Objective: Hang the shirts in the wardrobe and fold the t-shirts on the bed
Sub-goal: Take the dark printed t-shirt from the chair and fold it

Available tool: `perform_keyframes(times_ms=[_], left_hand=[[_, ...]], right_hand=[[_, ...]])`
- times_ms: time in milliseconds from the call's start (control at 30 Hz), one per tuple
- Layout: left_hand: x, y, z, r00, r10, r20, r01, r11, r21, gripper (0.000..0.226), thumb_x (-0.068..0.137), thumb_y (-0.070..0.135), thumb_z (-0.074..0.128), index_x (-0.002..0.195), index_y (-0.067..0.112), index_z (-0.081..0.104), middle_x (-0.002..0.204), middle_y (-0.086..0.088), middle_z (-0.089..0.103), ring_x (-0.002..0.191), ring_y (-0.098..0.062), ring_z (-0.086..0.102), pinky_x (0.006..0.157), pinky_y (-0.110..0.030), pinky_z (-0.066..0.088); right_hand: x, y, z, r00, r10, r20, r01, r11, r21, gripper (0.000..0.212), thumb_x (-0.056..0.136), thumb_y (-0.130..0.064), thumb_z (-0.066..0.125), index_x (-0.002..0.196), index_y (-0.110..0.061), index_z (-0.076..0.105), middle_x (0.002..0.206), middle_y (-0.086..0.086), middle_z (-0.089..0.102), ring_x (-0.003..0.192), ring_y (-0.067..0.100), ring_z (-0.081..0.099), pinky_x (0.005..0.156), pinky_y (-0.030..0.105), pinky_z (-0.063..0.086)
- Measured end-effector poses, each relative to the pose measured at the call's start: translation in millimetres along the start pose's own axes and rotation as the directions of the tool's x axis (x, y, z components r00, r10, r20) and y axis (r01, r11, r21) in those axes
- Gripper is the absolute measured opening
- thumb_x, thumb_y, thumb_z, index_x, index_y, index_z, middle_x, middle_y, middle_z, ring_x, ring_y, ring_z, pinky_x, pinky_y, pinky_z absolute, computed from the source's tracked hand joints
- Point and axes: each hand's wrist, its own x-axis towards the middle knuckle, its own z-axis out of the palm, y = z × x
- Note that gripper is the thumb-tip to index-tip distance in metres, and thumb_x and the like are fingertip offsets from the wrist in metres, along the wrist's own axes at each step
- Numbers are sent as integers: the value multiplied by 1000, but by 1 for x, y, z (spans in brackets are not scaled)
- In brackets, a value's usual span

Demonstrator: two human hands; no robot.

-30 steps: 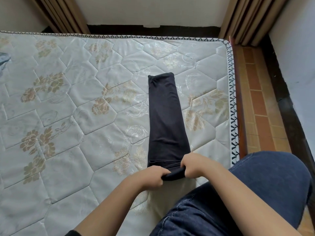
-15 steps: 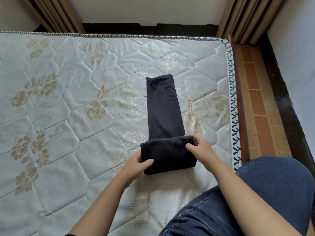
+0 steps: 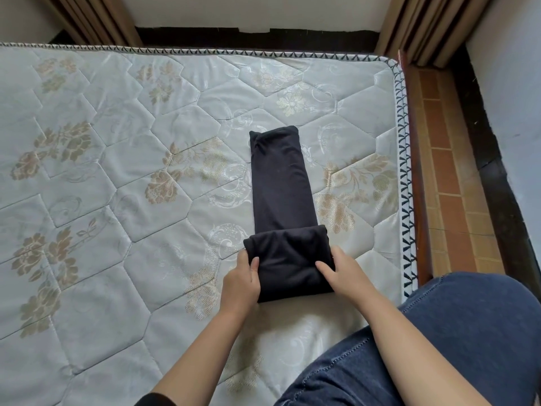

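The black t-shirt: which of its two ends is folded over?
The near end, gripped by left hand and right hand; the far end lies flat on the mattress.

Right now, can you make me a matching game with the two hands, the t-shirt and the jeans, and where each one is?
1 black t-shirt
2 left hand
3 right hand
4 jeans

A holding the fold's right edge
B bottom right of the picture
C holding the fold's left edge
D lying on the mattress

Pairs: 1-D, 2-C, 3-A, 4-B
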Motion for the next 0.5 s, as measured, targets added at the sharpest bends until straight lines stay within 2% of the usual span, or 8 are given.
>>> perform_keyframes(times_ms=[67,133,200,267,333,433,500], left_hand=[[2,1,4,999,-42,25,43,998,-49,18,100,17,39,104,0,45,76,-25,57,77,-43,54,60,-35,27],[6,-1,10,985,-153,73,161,980,-116,16,101,20,38,98,6,46,80,-14,57,84,-37,55,64,-33,29],[11,-4,14,962,-251,106,268,944,-190,21,101,24,36,94,9,49,85,-3,57,91,-29,55,69,-30,31],[11,-5,12,953,-278,118,300,921,-249,24,100,29,39,92,13,54,83,5,58,89,-21,55,72,-29,34],[6,-6,7,965,-238,112,256,947,-193,23,97,32,45,96,11,56,83,3,60,86,-21,56,71,-30,37],[-5,-10,7,991,-127,42,128,991,-38,23,97,24,48,113,9,53,94,-9,65,90,-31,59,70,-32,38],[-6,-12,11,994,-110,-2,110,994,-22,23,98,19,46,114,4,52,94,-15,66,91,-37,59,67,-33,34]], right_hand=[[0,-1,2,999,53,-6,-53,996,-68,22,97,-25,47,110,-6,47,106,11,60,102,31,55,80,34,41],[1,-2,3,995,92,-24,-94,988,-119,23,99,-26,44,108,-4,45,104,16,60,100,35,54,77,36,40],[1,-5,4,994,106,-40,-111,983,-149,22,100,-25,41,107,-4,43,102,18,59,98,36,54,72,35,37],[0,-7,5,993,107,-55,-113,984,-136,21,100,-24,41,106,-4,44,100,17,59,97,36,54,71,34,36],[-1,-7,6,991,115,-68,-121,988,-95,17,99,-23,42,102,-7,44,99,16,59,95,35,54,72,34,37],[-4,-6,7,987,132,-88,-133,991,-6,11,98,-20,43,96,-9,43,97,14,58,90,31,52,72,33,37],[-5,-6,9,983,151,-107,-146,988,46,15,98,-18,43,104,-6,47,102,14,59,94,31,53,78,35,41]])
